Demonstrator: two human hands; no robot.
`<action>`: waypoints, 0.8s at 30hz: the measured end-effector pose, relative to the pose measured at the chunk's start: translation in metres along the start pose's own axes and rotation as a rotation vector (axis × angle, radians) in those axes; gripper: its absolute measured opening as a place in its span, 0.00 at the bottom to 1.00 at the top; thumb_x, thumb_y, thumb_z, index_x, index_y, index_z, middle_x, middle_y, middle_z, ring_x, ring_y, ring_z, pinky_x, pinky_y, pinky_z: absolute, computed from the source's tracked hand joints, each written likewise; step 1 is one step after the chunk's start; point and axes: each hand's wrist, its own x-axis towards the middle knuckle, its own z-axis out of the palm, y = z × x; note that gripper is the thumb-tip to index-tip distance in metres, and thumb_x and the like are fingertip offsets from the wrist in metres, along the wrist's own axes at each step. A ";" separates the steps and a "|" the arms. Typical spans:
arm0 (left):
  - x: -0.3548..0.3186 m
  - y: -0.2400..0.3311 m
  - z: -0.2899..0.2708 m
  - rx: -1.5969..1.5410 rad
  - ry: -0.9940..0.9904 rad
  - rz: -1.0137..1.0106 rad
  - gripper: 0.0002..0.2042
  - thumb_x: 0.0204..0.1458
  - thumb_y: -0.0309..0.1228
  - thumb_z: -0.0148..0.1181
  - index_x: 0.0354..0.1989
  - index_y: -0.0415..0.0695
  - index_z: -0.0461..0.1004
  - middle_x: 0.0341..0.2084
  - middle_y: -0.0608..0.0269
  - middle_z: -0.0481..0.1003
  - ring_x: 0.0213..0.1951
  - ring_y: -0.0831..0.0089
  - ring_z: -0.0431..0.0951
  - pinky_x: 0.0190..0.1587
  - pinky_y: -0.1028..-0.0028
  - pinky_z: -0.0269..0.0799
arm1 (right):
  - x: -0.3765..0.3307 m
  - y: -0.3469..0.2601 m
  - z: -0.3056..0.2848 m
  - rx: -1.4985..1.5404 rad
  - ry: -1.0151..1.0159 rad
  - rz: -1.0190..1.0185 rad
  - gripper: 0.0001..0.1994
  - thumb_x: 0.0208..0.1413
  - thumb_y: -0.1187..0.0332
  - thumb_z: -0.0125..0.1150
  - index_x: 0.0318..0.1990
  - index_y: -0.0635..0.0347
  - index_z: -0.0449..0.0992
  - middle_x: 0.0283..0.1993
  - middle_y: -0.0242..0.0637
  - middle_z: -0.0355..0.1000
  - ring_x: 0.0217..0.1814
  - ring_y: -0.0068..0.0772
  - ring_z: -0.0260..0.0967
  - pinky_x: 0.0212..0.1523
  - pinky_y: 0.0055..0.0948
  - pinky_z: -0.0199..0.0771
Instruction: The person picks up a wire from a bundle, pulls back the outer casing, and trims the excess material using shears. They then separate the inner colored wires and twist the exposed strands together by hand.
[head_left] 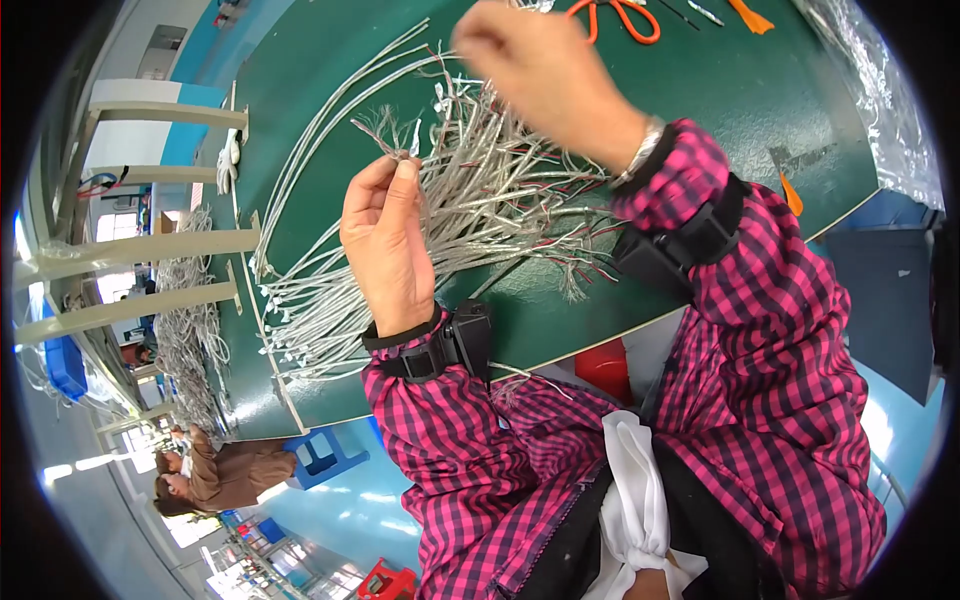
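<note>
With thumb and fingers closed, my left hand (390, 235) pinches a cable near its end. Frayed shield strands (385, 130) and thin wires fan out above the fingertips, beside a strip of silvery foil. My right hand (555, 85) is raised to the right, apart from the left, over the far side of the pile. Its fingers are smeared by motion, so whether they hold anything is unclear. Under both hands lies a large pile of grey cables (500, 185), many with stripped ends showing red and dark wires.
Orange-handled scissors (648, 30) lie at the far edge of the green table (700, 140). Clear plastic sheeting (880, 90) covers the right side. More cables (190, 320) hang beyond the left edge. A blue stool (325, 455) and another person (235, 470) are at lower left.
</note>
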 end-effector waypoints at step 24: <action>0.001 -0.001 -0.009 -0.078 0.038 0.072 0.09 0.49 0.21 0.62 0.38 0.39 0.74 0.28 0.68 0.73 0.28 0.84 0.67 0.32 0.83 0.62 | 0.000 0.090 -0.069 -1.047 -0.094 0.078 0.07 0.47 0.72 0.56 0.35 0.63 0.72 0.31 0.47 0.72 0.33 0.48 0.73 0.33 0.40 0.74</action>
